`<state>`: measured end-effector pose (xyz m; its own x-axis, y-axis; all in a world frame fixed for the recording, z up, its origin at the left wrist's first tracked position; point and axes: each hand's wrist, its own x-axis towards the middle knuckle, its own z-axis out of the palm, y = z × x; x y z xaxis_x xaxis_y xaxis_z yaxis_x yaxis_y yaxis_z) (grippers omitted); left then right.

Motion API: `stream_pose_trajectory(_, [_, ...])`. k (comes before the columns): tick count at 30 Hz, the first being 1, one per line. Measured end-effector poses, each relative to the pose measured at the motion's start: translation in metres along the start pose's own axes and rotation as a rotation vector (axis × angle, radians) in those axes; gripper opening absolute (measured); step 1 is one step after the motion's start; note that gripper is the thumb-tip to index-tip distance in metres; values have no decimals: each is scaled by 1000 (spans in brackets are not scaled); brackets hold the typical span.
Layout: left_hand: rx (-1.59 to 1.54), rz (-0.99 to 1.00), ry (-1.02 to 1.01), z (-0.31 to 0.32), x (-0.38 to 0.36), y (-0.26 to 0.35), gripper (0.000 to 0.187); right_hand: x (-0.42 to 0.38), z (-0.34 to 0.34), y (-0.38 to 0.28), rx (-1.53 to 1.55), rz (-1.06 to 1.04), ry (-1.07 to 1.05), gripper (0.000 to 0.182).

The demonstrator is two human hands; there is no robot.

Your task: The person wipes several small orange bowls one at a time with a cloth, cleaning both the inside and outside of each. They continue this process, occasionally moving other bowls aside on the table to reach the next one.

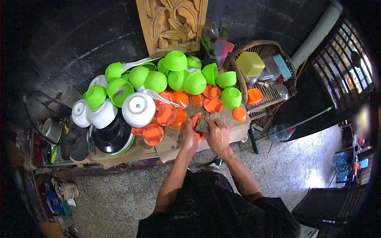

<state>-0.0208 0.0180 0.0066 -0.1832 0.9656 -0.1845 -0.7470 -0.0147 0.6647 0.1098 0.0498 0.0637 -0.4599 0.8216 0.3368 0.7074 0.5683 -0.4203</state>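
Note:
My left hand point(189, 137) is closed on the side of a small orange dish point(194, 122), held over the front edge of the cardboard-covered table. In my right hand point(217, 135) is a bunched grey cloth point(203, 125), pressed against the inside of that dish. Several more orange dishes point(153, 135) lie left of and behind my hands, some overlapping. A small orange cup point(239, 114) sits to the right. Behind these, green bowls point(195, 83) are heaped, many upside down or tilted.
White bowls point(138, 108) and a black plate stack point(112, 135) stand at the left, and a white ladle point(160, 97) rests among the dishes. A wicker chair point(291, 85) with plastic containers point(250, 64) is at the right. A carved wooden panel point(171, 25) leans behind. Tiled floor point(119, 194) lies below.

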Motion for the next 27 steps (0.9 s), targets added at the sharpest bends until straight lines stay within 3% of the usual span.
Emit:
stream_pose_trajectory(3, [-5,-21,6,6,-2,3,61,-6,10,-16,20,68,-20,64])
stream_pose_trajectory(6, [-37,-50,10,5,-2,9,61,-16,20,-22,22,-103,91,65])
stream_pose_trajectory(11, [-210,-122,-115,-6,3,4,66,-25,1,-16,192,-222,-68,63])
stream_pose_trajectory(16, [-124,-100,-120,-4,3,8,61,-27,-24,4,132,-288,-142,58])
stream_pose_trajectory(18, [-59,-67,-132,-6,2,6,60,-25,-27,13,54,-300,-120,66])
stream_pose_trajectory(21, [-237,-68,-217,-6,4,2,58,-21,-18,23,26,-244,-75,65])
stream_pose_trajectory(27, [-134,-63,-41,-1,-1,5,57,-6,1,5,13,-17,81,62])
